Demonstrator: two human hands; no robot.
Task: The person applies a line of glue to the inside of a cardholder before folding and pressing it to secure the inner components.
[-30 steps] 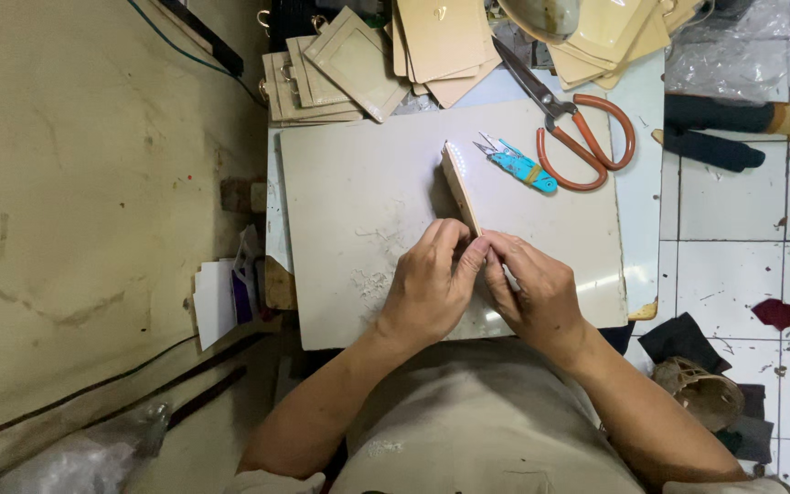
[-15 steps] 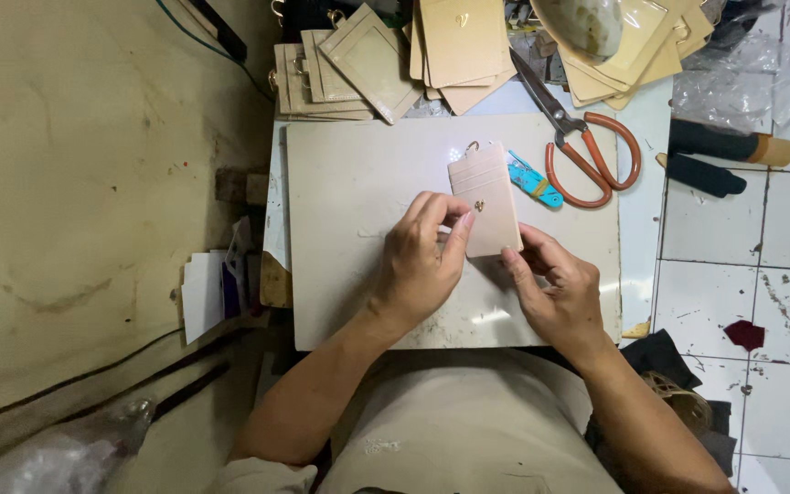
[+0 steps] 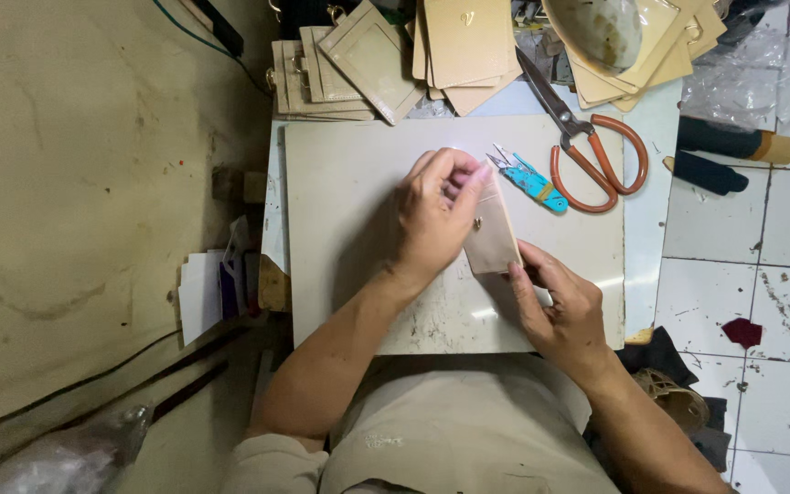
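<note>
At frame centre, the left hand (image 3: pixel 436 215) and right hand (image 3: pixel 560 306) pinch opposite ends of a tan leather piece (image 3: pixel 491 236) above the worktop (image 3: pixel 349 201); scissors (image 3: pixel 587 146) lie upper right.

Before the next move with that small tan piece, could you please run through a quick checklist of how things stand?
1. Left hand on the tan leather piece, at its top end: ok.
2. Right hand at its lower corner: ok.
3. Piece over the pale work board: ok.
4. Blue thread snips apart from both hands: ok.
5. Orange-handled scissors apart from the hands: ok.
6. Piece flat on the board or lifted: cannot tell.
</note>
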